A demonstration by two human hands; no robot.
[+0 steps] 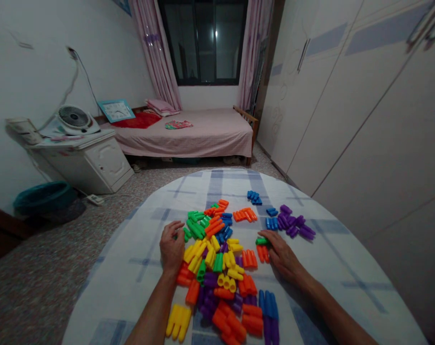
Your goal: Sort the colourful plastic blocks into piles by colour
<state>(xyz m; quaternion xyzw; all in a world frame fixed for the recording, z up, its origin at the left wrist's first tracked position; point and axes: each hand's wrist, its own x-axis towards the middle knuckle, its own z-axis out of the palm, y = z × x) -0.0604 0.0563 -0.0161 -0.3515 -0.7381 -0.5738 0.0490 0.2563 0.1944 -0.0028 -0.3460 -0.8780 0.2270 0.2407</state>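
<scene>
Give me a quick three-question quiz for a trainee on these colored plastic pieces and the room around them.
1. What colour is the small plastic piece at the fingertips of the right hand? A green, B purple, C yellow.
2. True or false: the purple pieces lie beyond the right hand, toward the window.
3. What appliance stands on the white cabinet by the wall?

Key: 1 A; 2 true; 3 a fan.
</scene>
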